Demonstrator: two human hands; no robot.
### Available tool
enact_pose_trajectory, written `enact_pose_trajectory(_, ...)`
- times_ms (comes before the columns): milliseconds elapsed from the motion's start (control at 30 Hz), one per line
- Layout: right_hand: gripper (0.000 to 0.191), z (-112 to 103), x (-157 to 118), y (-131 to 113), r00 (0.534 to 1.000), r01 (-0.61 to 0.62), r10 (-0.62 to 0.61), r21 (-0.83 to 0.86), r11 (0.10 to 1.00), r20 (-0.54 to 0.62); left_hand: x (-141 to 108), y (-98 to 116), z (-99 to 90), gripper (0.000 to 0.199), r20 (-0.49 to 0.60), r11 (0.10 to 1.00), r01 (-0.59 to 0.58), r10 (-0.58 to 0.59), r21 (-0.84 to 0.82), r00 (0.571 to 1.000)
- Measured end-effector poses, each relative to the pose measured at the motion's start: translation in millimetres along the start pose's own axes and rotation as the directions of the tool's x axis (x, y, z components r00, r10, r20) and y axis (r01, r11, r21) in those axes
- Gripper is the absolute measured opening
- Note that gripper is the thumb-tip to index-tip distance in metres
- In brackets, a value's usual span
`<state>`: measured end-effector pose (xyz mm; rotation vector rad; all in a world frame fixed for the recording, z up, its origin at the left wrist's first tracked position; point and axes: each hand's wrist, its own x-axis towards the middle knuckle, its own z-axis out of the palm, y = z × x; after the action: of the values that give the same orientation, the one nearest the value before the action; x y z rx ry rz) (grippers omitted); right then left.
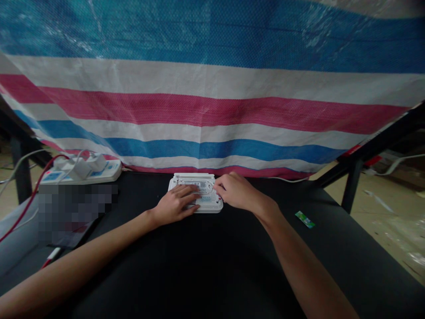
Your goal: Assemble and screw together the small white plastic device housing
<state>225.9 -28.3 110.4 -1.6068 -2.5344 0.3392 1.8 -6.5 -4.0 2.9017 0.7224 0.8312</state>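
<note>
A small white plastic device [206,199], flat and rectangular with a label on its upturned face, lies on the black table [212,266] near the far edge. My left hand [177,202] rests flat on its left half, fingers spread across the label. My right hand [234,190] touches its right edge with curled fingers; whether something small is pinched there I cannot tell.
A white power strip [83,172] with plugs, white cables and a red cable [31,197] sits at the far left. A blurred patch [75,212] covers something below it. A small green packet [304,219] lies right. A striped tarp [212,110] hangs behind; black metal frame [372,150] at right.
</note>
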Motion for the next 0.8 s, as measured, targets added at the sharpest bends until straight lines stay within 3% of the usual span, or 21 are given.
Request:
enact_pose_trajectory(133, 0.027, 2, 1, 3, 0.999, 0.024, -0.031, 0.17, 0.985, 0.036, 0, 0, 0.4, 0.03, -0.001, 1.0, -0.006, 0.006, -0.003, 1.0)
enact_pose_trajectory(267, 0.019, 8, 4, 14, 0.997, -0.042, 0.015, 0.343, 0.938, 0.081, 1, 1, -0.5, 0.03, -0.003, 1.0, 0.001, -0.001, -0.007, 1.0)
enact_pose_trajectory(467, 0.017, 15, 7, 26, 0.993, -0.033, -0.028, 0.499, 0.866, 0.114, 1, 1, -0.8, 0.031, 0.001, 1.0, 0.001, -0.001, -0.001, 1.0)
enact_pose_trajectory(600, 0.021, 13, 7, 30, 0.973, -0.111, -0.053, 0.657, 0.746, 0.225, 0, 0, 0.4, 0.031, 0.008, 1.0, 0.001, -0.001, 0.007, 1.0)
enact_pose_trajectory(800, 0.026, 8, 7, 38, 0.915, -0.206, -0.184, 0.807, 0.553, 0.36, 0, 0, 1.1, 0.031, -0.009, 1.0, -0.005, 0.005, 0.005, 1.0)
